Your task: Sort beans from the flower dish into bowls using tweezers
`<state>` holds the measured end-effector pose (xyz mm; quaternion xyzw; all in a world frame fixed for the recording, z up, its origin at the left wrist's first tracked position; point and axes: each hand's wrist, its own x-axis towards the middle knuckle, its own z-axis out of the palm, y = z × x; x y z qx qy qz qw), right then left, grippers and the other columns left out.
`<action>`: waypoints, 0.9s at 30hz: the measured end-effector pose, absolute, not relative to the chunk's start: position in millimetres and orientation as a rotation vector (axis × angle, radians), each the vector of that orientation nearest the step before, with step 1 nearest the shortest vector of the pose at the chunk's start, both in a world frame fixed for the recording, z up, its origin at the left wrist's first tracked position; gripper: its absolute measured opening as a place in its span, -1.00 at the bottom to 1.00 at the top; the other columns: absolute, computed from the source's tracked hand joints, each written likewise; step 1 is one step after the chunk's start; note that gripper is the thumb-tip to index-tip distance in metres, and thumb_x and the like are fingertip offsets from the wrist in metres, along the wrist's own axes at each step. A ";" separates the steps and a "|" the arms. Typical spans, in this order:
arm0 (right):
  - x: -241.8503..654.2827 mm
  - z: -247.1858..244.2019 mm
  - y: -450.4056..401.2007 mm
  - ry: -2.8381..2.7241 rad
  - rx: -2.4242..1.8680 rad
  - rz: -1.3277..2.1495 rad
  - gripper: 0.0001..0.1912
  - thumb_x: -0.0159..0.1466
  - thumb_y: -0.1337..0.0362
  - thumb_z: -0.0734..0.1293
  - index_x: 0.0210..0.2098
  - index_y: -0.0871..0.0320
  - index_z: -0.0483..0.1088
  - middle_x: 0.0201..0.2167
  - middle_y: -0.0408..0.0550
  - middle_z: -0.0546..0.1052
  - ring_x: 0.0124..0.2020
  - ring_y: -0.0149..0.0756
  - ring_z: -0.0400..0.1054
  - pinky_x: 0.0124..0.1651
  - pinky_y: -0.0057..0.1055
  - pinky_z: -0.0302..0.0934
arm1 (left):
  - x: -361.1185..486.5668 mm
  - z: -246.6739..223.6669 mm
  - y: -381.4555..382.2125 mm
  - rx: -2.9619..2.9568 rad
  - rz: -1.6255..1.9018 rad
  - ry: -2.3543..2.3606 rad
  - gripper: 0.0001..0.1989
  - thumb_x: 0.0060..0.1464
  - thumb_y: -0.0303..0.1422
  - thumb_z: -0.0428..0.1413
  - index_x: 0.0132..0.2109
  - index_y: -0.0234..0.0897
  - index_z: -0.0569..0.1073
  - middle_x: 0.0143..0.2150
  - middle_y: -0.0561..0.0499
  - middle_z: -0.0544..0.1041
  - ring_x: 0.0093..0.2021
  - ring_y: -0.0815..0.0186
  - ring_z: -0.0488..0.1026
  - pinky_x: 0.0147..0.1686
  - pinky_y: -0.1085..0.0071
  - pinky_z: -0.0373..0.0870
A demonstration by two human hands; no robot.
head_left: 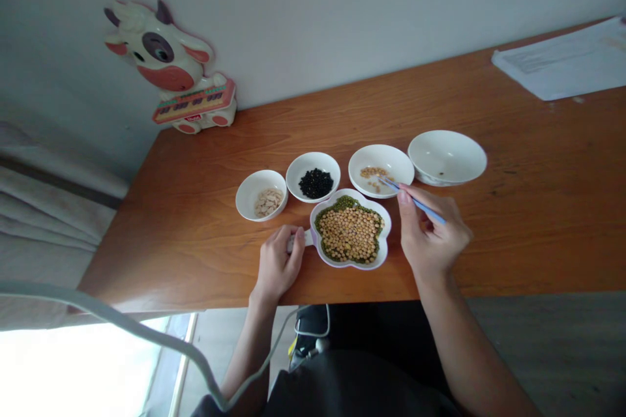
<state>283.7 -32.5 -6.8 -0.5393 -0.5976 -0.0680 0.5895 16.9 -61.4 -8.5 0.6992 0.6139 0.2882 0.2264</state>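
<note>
My left hand is closed around the short handle of a flower-shaped white dish with a pale purple rim. Yellow soybeans lie over green mung beans in this dish. Pinched in my right hand are slender blue tweezers. Their tips reach into a white bowl with some soybeans in it; whether they grip a bean is too small to tell. Left of it, one white bowl has black beans and another has flat whitish seeds.
A larger white bowl with one dark speck stands at the right end of the row. A cow-shaped toy keyboard leans at the wall on the back left. Papers lie back right. A grey cable crosses the lower left.
</note>
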 end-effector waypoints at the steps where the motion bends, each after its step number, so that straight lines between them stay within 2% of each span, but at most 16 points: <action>1: 283.8 -7.4 -32.1 -1.383 -1.267 -0.155 -0.69 0.32 0.44 0.45 0.00 -0.01 0.59 -0.18 -0.09 0.72 -0.24 -0.21 0.62 -0.19 -0.25 0.45 | 17.0 -8.7 -61.3 1.928 0.795 1.694 -0.66 0.45 -0.19 -0.03 -0.23 -0.26 0.49 -0.36 0.02 0.56 -0.39 0.34 0.47 -0.35 0.45 0.28; 7: 283.2 -8.1 -33.0 -1.466 -1.194 -0.065 -0.68 0.30 0.45 0.45 0.01 0.02 0.58 -0.19 -0.08 0.72 -0.30 -0.27 0.58 -0.22 -0.28 0.43 | 16.4 -8.9 -62.2 1.934 0.795 1.698 -0.66 0.45 -0.18 -0.03 -0.22 -0.26 0.50 -0.35 0.02 0.57 -0.39 0.34 0.47 -0.35 0.45 0.28; 12: 279.2 -8.2 -33.0 -1.676 -1.117 0.078 -0.77 0.28 0.42 0.47 -0.10 0.02 0.60 -0.21 -0.14 0.73 -0.33 -0.31 0.56 -0.20 -0.32 0.43 | 16.0 -8.2 -63.0 1.930 0.791 1.707 -0.66 0.45 -0.18 -0.03 -0.22 -0.26 0.50 -0.36 0.02 0.57 -0.41 0.35 0.46 -0.36 0.46 0.28; 19: 277.3 -11.4 -32.7 -1.738 -1.178 0.210 -0.85 0.34 0.35 0.43 -0.13 0.02 0.61 -0.21 -0.12 0.73 -0.27 -0.25 0.59 -0.17 -0.27 0.47 | 17.3 -6.5 -62.6 1.932 0.788 1.703 -0.65 0.45 -0.17 -0.04 -0.21 -0.26 0.51 -0.36 0.00 0.57 -0.41 0.34 0.46 -0.36 0.45 0.30; 27: 278.6 -13.2 -33.0 -1.743 -1.204 0.232 -0.86 0.35 0.33 0.42 -0.12 0.02 0.61 -0.20 -0.13 0.73 -0.27 -0.26 0.58 -0.17 -0.27 0.48 | 17.2 -7.1 -62.2 1.934 0.793 1.702 -0.65 0.45 -0.18 -0.03 -0.22 -0.26 0.51 -0.36 0.02 0.57 -0.42 0.35 0.45 -0.36 0.46 0.28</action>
